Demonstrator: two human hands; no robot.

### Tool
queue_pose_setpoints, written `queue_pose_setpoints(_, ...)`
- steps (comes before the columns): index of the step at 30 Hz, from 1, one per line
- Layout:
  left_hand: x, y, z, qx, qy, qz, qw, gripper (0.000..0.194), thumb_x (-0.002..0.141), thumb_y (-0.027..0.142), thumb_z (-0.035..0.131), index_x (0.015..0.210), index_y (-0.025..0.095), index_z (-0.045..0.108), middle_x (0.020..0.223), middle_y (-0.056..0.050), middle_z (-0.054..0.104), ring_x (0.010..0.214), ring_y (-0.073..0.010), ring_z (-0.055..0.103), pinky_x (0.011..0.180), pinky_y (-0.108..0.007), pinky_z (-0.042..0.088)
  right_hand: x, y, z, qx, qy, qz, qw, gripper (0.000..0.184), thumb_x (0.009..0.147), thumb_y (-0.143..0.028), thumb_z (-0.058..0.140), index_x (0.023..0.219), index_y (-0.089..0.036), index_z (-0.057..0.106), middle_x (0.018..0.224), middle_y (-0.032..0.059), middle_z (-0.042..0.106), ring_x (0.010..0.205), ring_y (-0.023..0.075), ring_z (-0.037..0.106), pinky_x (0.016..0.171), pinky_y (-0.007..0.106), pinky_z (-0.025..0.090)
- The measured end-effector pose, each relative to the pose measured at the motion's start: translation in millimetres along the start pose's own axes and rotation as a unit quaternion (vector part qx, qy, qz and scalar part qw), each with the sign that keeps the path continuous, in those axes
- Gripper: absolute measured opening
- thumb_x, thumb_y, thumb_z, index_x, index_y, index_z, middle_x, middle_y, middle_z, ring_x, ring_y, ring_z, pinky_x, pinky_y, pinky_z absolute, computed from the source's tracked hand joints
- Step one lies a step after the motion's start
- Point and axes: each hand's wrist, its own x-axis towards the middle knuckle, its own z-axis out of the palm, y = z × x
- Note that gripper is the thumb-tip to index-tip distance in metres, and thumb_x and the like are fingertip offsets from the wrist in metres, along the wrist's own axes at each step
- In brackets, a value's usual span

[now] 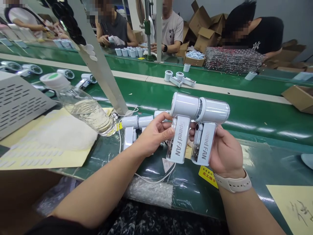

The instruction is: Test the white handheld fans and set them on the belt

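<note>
A green conveyor line (195,88) fills the view in two runs split by a pale strip. Four co-workers sit beyond it: one at 10 o'clock (24,16), one at 11 (114,29), one at 12 (168,29) and one at 1 (254,36). A heap of cardboard boxes (202,31) stands at 1 o'clock, a grey perforated metal panel (19,104) lies at 9, and a shrink-wrapped stack (234,58) sits at 2.

The person's two hands hold two white Speed FAN handheld fans (193,125) up above the belt at the centre, heads touching, side by side. The left hand (154,132) curls in a narrow grip around one handle, and the right hand (226,151) closes around the other. More fans lie on the belt: about four at 10 o'clock (66,73), two at 1 (179,78), and two or three partly hidden behind the left hand (129,122).

A clear water bottle (85,111) lies at 9 o'clock, about six white cups (129,52) stand at 11, and one white cable (151,179) trails at 6
</note>
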Motion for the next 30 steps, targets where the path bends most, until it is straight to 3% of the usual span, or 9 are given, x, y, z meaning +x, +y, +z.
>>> queue_pose_setpoints(4, 1, 0, 1.6, 0.001, -0.003, -0.006, 1.0, 0.062, 0.063, 0.057, 0.089, 0.098, 0.022, 0.051, 0.079, 0.001, 0.075, 0.071, -0.0157, 0.072, 0.064, -0.025, 0.054, 2, 2, 0, 0.006, 0.037, 0.013, 0.999, 0.025, 0.092, -0.037, 0.053, 0.103, -0.025, 0.072, 0.09, 0.0044, 0.081, 0.077, 0.0234, 0.076, 0.074, 0.044, 0.064)
queue_pose_setpoints(9, 2, 0, 2.5, 0.016, 0.028, -0.032, 0.999, 0.06, 0.064, 0.059, 0.087, 0.094, 0.022, 0.051, 0.067, 0.005, 0.068, 0.057, -0.0089, 0.061, 0.053, -0.018, 0.042, 4, 0, 3, 0.004, 0.078, 0.081, 0.994, 0.026, 0.089, -0.033, 0.053, 0.097, -0.02, 0.074, 0.085, 0.0065, 0.081, 0.074, 0.0238, 0.076, 0.074, 0.043, 0.065)
queue_pose_setpoints(14, 3, 0, 0.6, 0.021, 0.051, -0.068, 0.996, 0.066, 0.061, 0.063, 0.087, 0.095, 0.022, 0.051, 0.068, 0.005, 0.066, 0.057, -0.0093, 0.06, 0.053, -0.019, 0.042, 4, 0, 4, 0.007, 0.087, 0.104, 0.991, 0.027, 0.084, -0.031, 0.055, 0.097, -0.019, 0.076, 0.086, 0.0071, 0.081, 0.076, 0.0254, 0.077, 0.077, 0.044, 0.065)
queue_pose_setpoints(20, 1, -1, -0.9, 0.045, 0.031, -0.04, 0.998, 0.059, 0.068, 0.059, 0.085, 0.1, 0.022, 0.052, 0.076, 0.002, 0.07, 0.064, -0.0123, 0.065, 0.059, -0.023, 0.049, 3, 3, -2, -0.041, 0.016, 0.012, 0.999, 0.03, 0.088, -0.04, 0.057, 0.108, -0.024, 0.073, 0.095, 0.0059, 0.081, 0.085, 0.0304, 0.077, 0.083, 0.054, 0.063)
queue_pose_setpoints(22, -2, -1, -1.8, 0.114, 0.026, 0.029, 0.993, 0.051, 0.074, 0.053, 0.082, 0.105, 0.022, 0.056, 0.088, -0.003, 0.075, 0.078, -0.017, 0.071, 0.07, -0.028, 0.055, -2, 1, -5, -0.113, 0.009, -0.071, 0.991, 0.034, 0.086, -0.039, 0.067, 0.118, -0.028, 0.07, 0.103, 0.0051, 0.079, 0.094, 0.0313, 0.076, 0.088, 0.054, 0.062)
queue_pose_setpoints(24, -3, -1, -3.5, 0.234, 0.017, 0.156, 0.959, 0.045, 0.077, 0.045, 0.081, 0.111, 0.021, 0.064, 0.107, -0.009, 0.077, 0.099, -0.0234, 0.073, 0.089, -0.037, 0.056, -8, -3, -8, -0.21, -0.021, -0.183, 0.96, 0.048, 0.078, -0.034, 0.079, 0.124, -0.032, 0.067, 0.115, 0.0046, 0.077, 0.111, 0.0332, 0.071, 0.1, 0.056, 0.056)
queue_pose_setpoints(27, -4, -2, -6.1, 0.401, -0.011, 0.374, 0.836, 0.027, 0.088, 0.037, 0.071, 0.112, 0.024, 0.072, 0.123, -0.009, 0.075, 0.121, -0.0257, 0.067, 0.116, -0.047, 0.04, -16, -4, -9, -0.297, -0.115, -0.329, 0.889, 0.054, 0.076, -0.036, 0.084, 0.126, -0.034, 0.066, 0.134, 0.0028, 0.07, 0.136, 0.035, 0.055, 0.12, 0.058, 0.037)
queue_pose_setpoints(29, -4, -2, -5.9, 0.458, -0.011, 0.449, 0.767, 0.021, 0.094, 0.032, 0.062, 0.112, 0.029, 0.074, 0.122, -0.004, 0.076, 0.123, -0.0227, 0.066, 0.123, -0.049, 0.029, -16, 0, -7, -0.291, -0.155, -0.353, 0.876, 0.049, 0.081, -0.041, 0.08, 0.127, -0.035, 0.065, 0.137, 0.0022, 0.068, 0.137, 0.0341, 0.054, 0.12, 0.057, 0.037)
queue_pose_setpoints(30, -4, -1, -5.2, 0.477, 0.0, 0.455, 0.752, 0.022, 0.095, 0.031, 0.06, 0.112, 0.031, 0.074, 0.119, -0.002, 0.077, 0.121, -0.0216, 0.066, 0.124, -0.05, 0.027, -15, 3, -6, -0.279, -0.157, -0.341, 0.884, 0.049, 0.082, -0.042, 0.078, 0.128, -0.035, 0.064, 0.136, 0.0026, 0.069, 0.135, 0.0337, 0.057, 0.117, 0.056, 0.041)
